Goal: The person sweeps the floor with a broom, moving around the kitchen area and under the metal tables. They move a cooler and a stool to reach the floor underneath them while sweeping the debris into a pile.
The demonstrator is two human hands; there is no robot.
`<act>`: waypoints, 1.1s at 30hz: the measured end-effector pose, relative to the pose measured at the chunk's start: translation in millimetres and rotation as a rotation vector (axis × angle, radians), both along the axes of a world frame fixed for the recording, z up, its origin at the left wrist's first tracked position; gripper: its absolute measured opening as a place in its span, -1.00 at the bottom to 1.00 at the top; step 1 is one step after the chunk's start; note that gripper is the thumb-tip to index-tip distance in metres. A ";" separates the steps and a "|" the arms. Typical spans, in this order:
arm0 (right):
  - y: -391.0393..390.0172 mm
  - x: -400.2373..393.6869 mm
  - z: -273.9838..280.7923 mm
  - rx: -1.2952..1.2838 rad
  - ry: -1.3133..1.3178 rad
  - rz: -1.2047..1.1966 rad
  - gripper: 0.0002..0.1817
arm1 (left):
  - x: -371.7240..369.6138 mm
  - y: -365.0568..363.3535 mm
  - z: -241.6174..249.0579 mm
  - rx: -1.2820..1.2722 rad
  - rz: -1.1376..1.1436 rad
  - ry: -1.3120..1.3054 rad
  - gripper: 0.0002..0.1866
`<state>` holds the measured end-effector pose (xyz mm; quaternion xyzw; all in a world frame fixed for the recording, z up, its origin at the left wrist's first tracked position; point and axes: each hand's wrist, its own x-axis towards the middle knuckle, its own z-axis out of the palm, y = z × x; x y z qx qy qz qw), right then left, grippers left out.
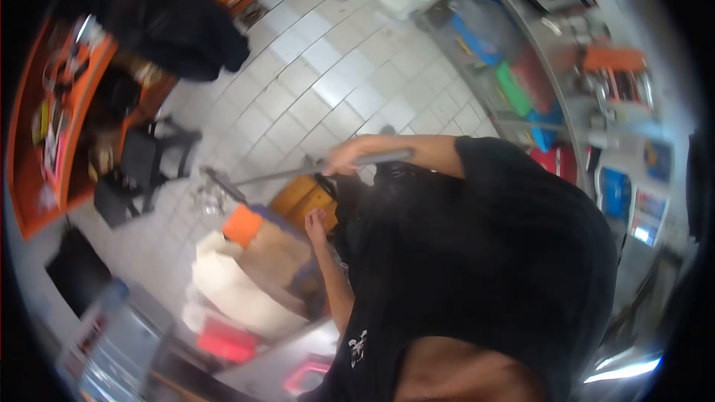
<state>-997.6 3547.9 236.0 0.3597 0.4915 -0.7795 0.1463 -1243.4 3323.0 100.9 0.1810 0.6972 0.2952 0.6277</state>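
My right hand (345, 158) is wrapped round the grey handle of a long-handled floor tool (290, 174). The tool's dark, narrow head (223, 184) lies on the tiled floor, beside a blurred little heap of debris (208, 199). Nearer my body, my left hand (316, 225) is raised with its fingers loosely apart and nothing visible in it. It is in front of a yellow-brown wooden object (302, 201). Below and left of that hand is an open box or bag with brown and cream sides (246, 283), with an orange piece (243, 225) at its edge.
Black stools (145, 156) stand by an orange shelf unit (95, 141) at the left. Dark cloth (179, 30) hangs at the upper left. A metal rack (521, 22) with bags and bins runs along the right. A large clear bottle (123, 350) is at the lower left.
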 end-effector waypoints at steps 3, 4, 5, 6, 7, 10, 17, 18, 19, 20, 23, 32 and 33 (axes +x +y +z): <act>-56.9 111.0 72.6 0.004 -0.131 -0.223 -0.57 | 10.2 50.4 4.7 0.013 -0.257 -0.029 -0.70; -77.8 139.9 96.4 -0.048 -0.199 -0.327 -0.58 | 18.9 65.5 5.1 0.007 -0.358 -0.030 -0.69; -99.6 165.3 115.0 -0.104 -0.256 -0.435 -0.59 | 27.2 81.5 2.7 0.024 -0.434 -0.034 -0.69; -125.0 189.8 123.9 -0.067 -0.301 -0.514 -0.61 | 39.3 103.4 7.4 -0.013 -0.527 -0.035 -0.69; -151.3 210.2 130.6 -0.032 -0.347 -0.597 -0.63 | 50.2 125.8 7.4 -0.048 -0.623 -0.030 -0.70; -224.9 251.6 142.3 0.148 -0.576 -0.722 -0.64 | 95.9 185.7 9.7 0.045 -0.937 -0.029 -0.71; -338.1 241.3 77.9 0.180 -0.831 -1.525 -0.55 | 253.7 306.5 16.8 0.126 -1.428 0.155 -0.65; -347.1 223.0 60.6 0.043 -0.638 -1.823 -0.46 | 275.8 314.7 25.3 0.146 -1.465 0.128 -0.65; -335.0 217.3 72.8 0.037 -0.628 -1.870 -0.46 | 301.8 325.2 31.7 0.160 -1.508 0.139 -0.65; -316.3 223.3 102.1 -0.096 -0.837 -1.844 -0.45 | 331.8 332.3 39.5 0.165 -1.571 0.138 -0.66; -297.6 191.9 37.7 -0.116 -1.094 -1.992 -0.42 | 407.4 353.0 56.6 0.207 -1.749 0.121 -0.69; -187.5 160.5 -94.1 -0.420 -1.349 -2.351 -0.52 | 597.0 439.1 40.6 0.596 -2.623 0.013 -0.81; -165.5 156.0 -98.8 -0.452 -1.329 -2.380 -0.55 | 613.5 444.3 50.8 0.638 -2.714 0.066 -0.82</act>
